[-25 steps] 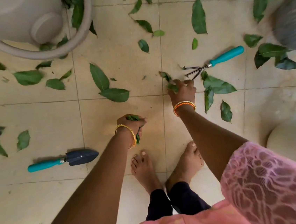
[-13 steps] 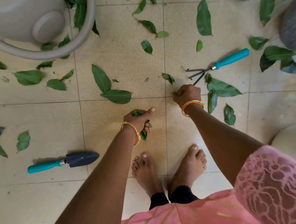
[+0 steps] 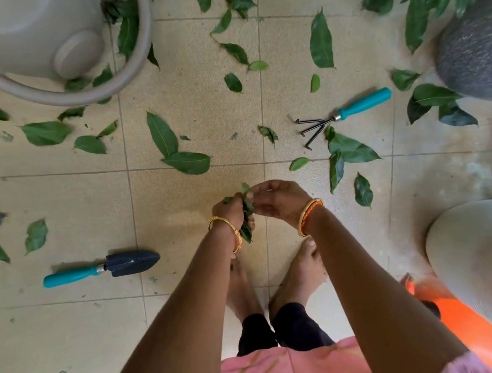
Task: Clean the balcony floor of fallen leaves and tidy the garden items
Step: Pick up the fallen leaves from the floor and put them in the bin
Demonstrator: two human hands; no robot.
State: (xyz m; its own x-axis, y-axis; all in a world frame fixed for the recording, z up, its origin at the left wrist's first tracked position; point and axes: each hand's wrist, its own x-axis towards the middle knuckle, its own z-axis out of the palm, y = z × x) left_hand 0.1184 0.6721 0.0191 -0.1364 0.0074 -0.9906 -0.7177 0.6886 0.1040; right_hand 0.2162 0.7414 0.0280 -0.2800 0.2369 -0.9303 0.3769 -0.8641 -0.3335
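Your right hand [image 3: 274, 203] has left the beige tiled floor [image 3: 182, 223], pinching a leaf into the crumpled green leaf bunch [image 3: 246, 216] your left hand [image 3: 232, 210] grips.

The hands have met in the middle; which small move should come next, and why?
Probably the right hand lets its leaf go into the bunch that the left hand grips, then reaches for the small leaf just ahead of it. The two hands touch at the bunch, and many leaves lie on the floor.

The beige plastic tub [image 3: 25, 36] and the grey speckled pot [image 3: 479, 52] are cut off by the edges. The bunch of green leaves [image 3: 246, 216] is mostly hidden inside the left hand [image 3: 232, 210].
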